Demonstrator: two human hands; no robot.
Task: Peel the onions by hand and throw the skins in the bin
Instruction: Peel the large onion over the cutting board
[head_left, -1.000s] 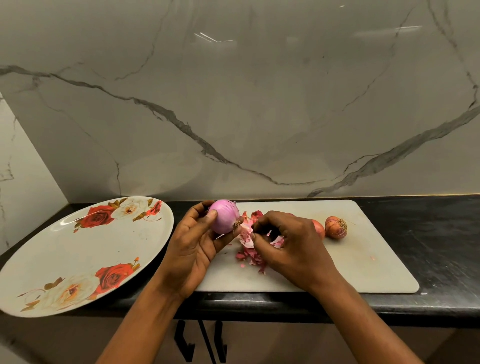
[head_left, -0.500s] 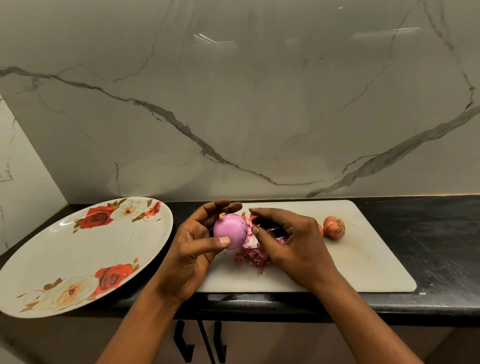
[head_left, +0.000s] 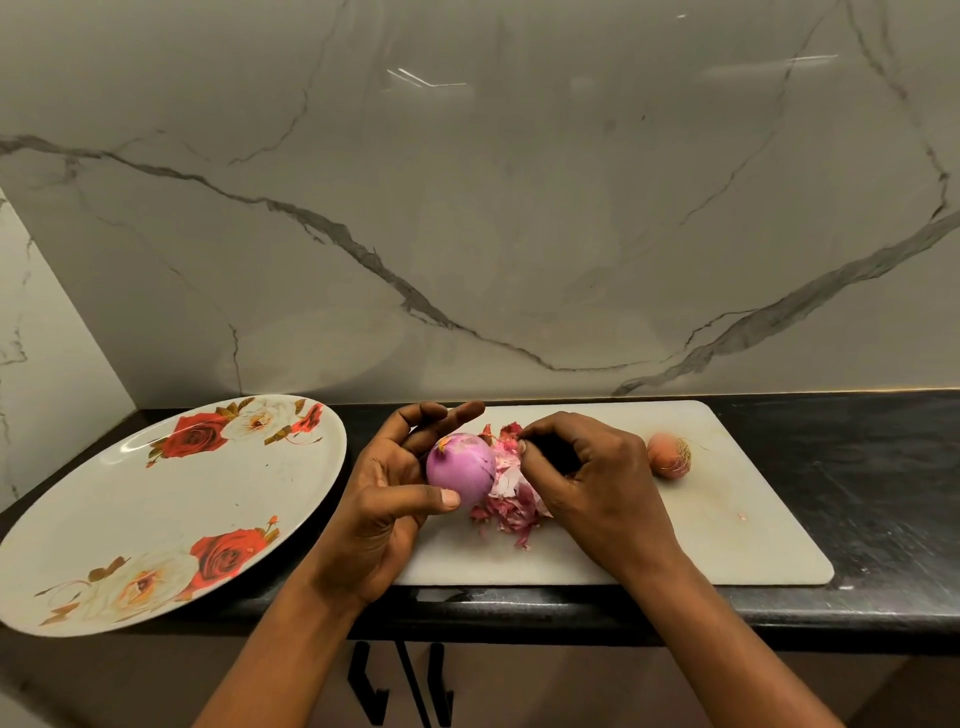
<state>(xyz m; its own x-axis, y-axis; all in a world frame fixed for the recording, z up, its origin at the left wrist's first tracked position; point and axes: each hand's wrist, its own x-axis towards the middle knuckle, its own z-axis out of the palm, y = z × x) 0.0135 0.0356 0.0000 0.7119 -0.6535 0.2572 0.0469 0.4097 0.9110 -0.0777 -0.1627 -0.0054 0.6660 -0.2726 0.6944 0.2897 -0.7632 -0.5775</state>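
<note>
**Onion Peeling: Current State**

A round white rose-printed plate (head_left: 171, 499) lies left on the black worktop (head_left: 857, 467). Your left hand (head_left: 387, 499) grips the peeled purple onion (head_left: 460, 467) above the white chopping board (head_left: 727, 530). Your right hand (head_left: 597, 478) pinches the heaped pink onion skins (head_left: 506, 506). A brown unpeeled onion (head_left: 669, 456) rests right.

left hand (head_left: 387, 488) holds purple onion (head_left: 461, 467) | right hand (head_left: 587, 470) pinches skins (head_left: 506, 499) | white board (head_left: 727, 530) | flower plate (head_left: 156, 519) on left
</note>
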